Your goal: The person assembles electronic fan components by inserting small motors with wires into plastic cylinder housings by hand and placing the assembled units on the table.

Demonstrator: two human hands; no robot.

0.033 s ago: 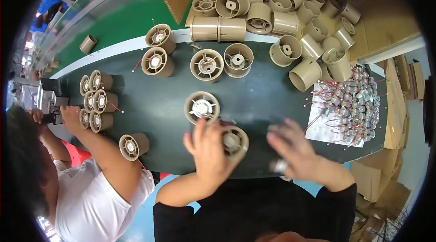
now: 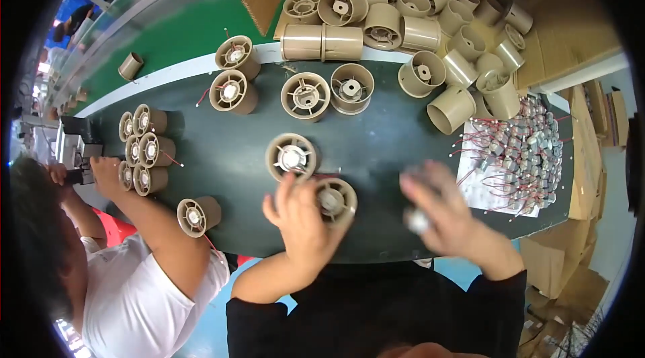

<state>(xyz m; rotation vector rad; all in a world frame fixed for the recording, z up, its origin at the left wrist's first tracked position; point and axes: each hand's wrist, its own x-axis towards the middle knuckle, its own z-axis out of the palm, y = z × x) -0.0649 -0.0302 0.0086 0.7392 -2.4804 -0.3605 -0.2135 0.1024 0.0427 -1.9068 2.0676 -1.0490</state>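
Right by your left hand (image 2: pixel 301 225) sits the beige cup (image 2: pixel 334 201), on the near middle of the dark worktop (image 2: pixel 386 146); that grip lies against the cup's left side, whether clamped you can't tell. A second cup (image 2: pixel 291 157) stands just beyond. Your right hand (image 2: pixel 445 217) is a blur beside a pale object (image 2: pixel 417 221), its grip unreadable. Farther right, wired motors (image 2: pixel 531 149) crowd a white sheet (image 2: pixel 476 191). Beyond the worktop, a green surface (image 2: pixel 171 32), an open carton (image 2: pixel 568 42); at your left, a co-worker (image 2: pixel 151 291) in white, blue floor (image 2: pixel 208 331) below.
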